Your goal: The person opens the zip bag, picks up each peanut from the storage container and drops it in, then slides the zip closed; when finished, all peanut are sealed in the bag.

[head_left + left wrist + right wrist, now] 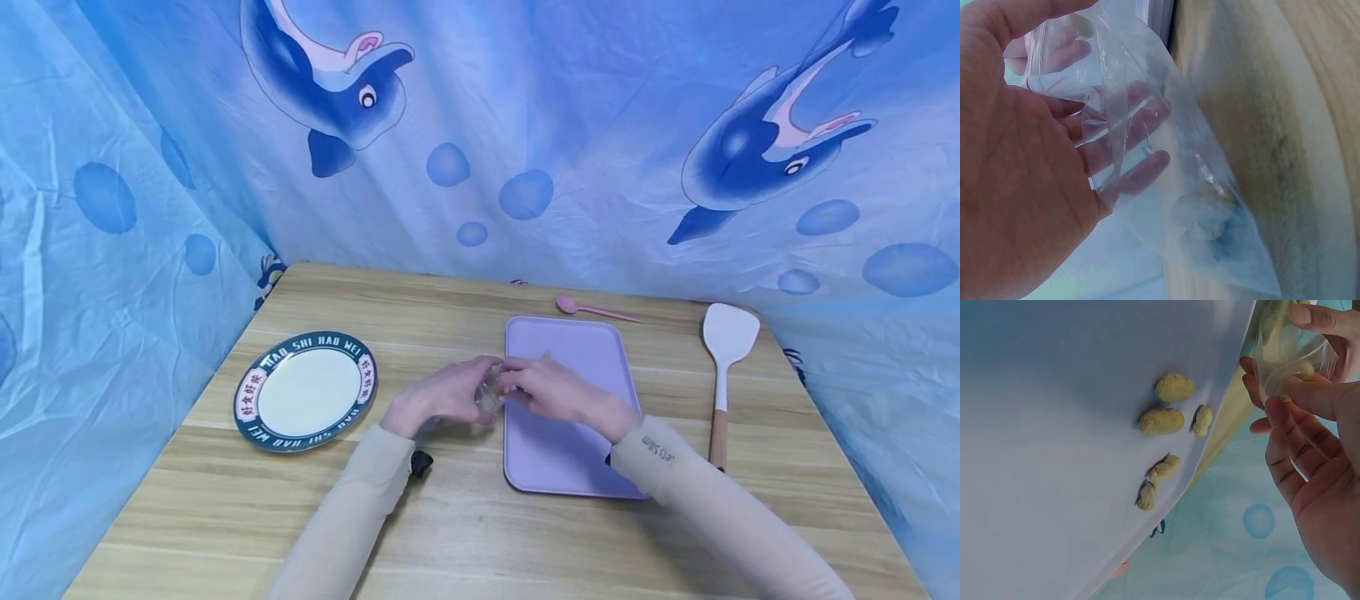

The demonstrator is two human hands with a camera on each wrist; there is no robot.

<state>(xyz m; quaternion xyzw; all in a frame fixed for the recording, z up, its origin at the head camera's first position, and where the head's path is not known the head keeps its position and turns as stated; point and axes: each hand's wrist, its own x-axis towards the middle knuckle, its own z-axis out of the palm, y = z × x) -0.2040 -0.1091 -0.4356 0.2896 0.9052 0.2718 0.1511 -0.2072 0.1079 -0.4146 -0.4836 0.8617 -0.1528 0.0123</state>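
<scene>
**Clear bag worked beside the tray's edge**

In the head view, a clear bag [489, 395] is held over the table [435, 533], at the edge of the purple tray [570, 462], between the left grip [450, 392] and the right grip [555, 387].

In the left wrist view, the bag is loosely held by the left grip, its half-curled fingers seen through the film; pale lumps [1213, 209] are gathered in a lower corner. That corner is best let hang, with the mouth spread wide.

In the right wrist view, the film seems pinched by the right grip's thumb and forefinger; whether a nut is caught too cannot be told. Peanuts [1160, 422] are spread on the tray near its rim; any addition is best set down gently, clear of them.
</scene>
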